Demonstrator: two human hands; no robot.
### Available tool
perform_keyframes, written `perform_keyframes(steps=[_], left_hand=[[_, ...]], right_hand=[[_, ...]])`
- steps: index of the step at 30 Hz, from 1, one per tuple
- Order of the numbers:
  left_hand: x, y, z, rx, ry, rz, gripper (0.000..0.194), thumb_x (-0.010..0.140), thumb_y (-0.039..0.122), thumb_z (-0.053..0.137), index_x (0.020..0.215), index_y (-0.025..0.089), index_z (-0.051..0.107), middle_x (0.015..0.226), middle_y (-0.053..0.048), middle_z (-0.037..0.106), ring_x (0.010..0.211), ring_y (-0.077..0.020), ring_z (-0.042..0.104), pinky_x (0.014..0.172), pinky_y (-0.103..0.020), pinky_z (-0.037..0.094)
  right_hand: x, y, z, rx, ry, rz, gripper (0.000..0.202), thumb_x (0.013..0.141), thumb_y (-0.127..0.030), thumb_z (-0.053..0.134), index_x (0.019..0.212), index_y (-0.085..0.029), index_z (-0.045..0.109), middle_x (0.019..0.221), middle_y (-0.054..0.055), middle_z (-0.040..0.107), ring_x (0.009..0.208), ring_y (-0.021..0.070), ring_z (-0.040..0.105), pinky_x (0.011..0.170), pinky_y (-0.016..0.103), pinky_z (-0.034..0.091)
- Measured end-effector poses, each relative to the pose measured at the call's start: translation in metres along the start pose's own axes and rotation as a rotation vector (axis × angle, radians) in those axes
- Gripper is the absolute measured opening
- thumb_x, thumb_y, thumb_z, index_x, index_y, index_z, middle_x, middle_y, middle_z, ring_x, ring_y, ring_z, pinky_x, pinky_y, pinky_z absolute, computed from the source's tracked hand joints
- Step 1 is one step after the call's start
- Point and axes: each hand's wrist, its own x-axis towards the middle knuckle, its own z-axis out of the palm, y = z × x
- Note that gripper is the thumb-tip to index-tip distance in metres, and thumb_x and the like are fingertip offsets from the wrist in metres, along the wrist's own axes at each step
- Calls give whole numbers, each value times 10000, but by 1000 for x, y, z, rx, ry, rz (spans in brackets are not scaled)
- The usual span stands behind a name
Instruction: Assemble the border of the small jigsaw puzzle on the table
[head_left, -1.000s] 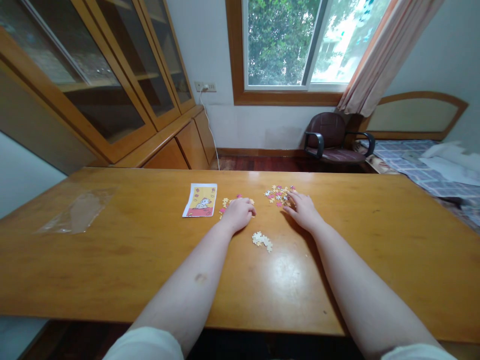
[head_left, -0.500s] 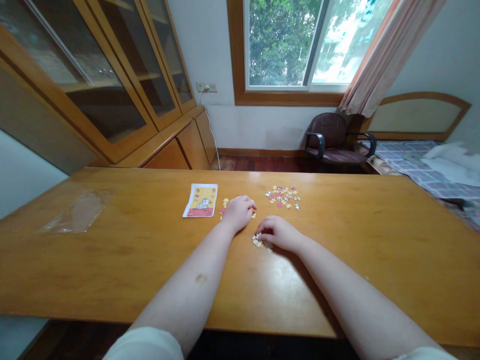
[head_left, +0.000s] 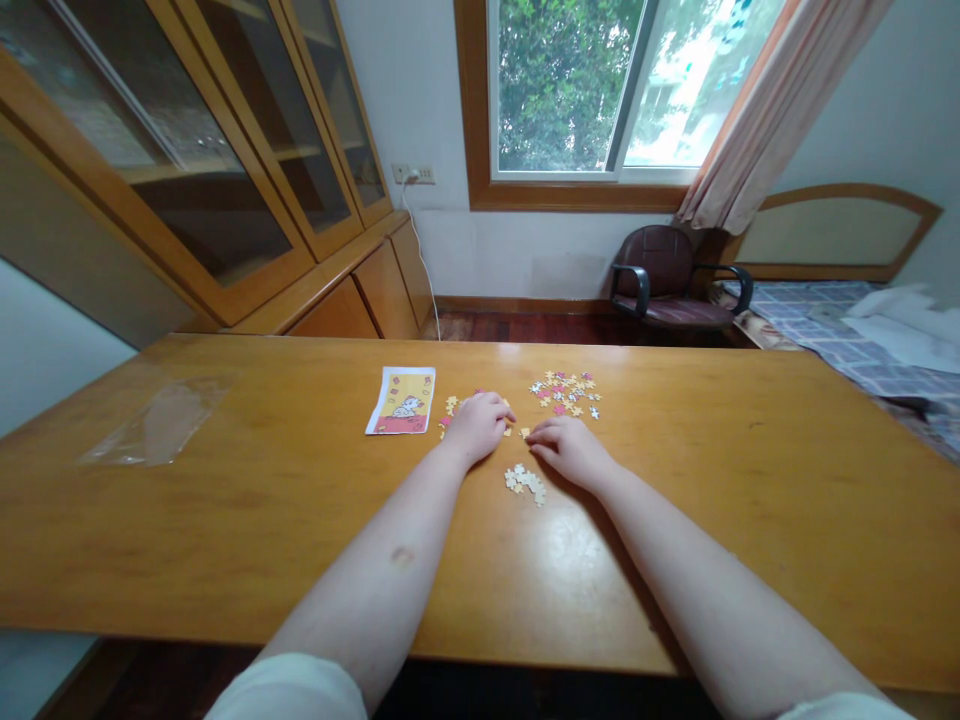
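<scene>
My left hand (head_left: 480, 424) lies over a group of yellow and pink puzzle pieces (head_left: 451, 404), its fingers slightly bent and resting on the table; it covers most of them. Just to the right, my right hand (head_left: 571, 448) has its thumb and fingertips at a yellow puzzle piece (head_left: 525, 433) on the tabletop. A small cluster of pale puzzle pieces (head_left: 523, 480) lies nearer to me, below both hands. Farther back on the right is a loose spread of yellow, pink and white pieces (head_left: 565, 392). The picture card (head_left: 402, 402) with a white cartoon animal lies left of my left hand.
A clear plastic bag (head_left: 161, 422) lies at the left of the wooden table (head_left: 300, 560). Beyond the table stand a glass-door cabinet (head_left: 315, 240), a brown armchair (head_left: 661, 275) and a bed (head_left: 817, 310). A white cable (head_left: 426, 255) hangs from the wall socket.
My right hand has moved away from the pale cluster, up the table, to the single yellow piece. The pale cluster is now uncovered. My left hand has hardly moved.
</scene>
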Motion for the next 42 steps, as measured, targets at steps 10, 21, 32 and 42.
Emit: perform_keyframes(steps=[10,21,32,42], left_hand=[[-1,0,4,25,-100,99,288,825,158,513,904,284,760,850,-34,640,858,-180,575,829,-323,446],[2,-3,4,37,-33,-6,311,779,123,479,836,250,758,899,-39,665,891,-189,591,877,-331,462],[1,-1,3,35,-13,-9,316,780,105,467,876,236,738,922,-40,667,919,-199,589,886,-340,455],[-2,4,0,3,-116,166,344,781,99,489,890,286,757,894,-29,631,881,-174,568,853,-319,441]], right_hand=[[-6,-12,-18,141,-228,-22,131,757,-288,691,855,-212,734,853,32,685,797,154,624,751,258,476],[-9,-16,-18,200,-357,6,59,704,-254,733,742,-209,737,769,8,680,719,139,614,689,238,463],[0,4,-7,-246,-56,40,253,906,-303,518,930,-243,763,831,57,661,734,159,603,697,267,457],[-5,-4,-20,-106,-77,156,168,844,-297,576,893,-221,718,899,41,669,806,158,611,745,258,444]])
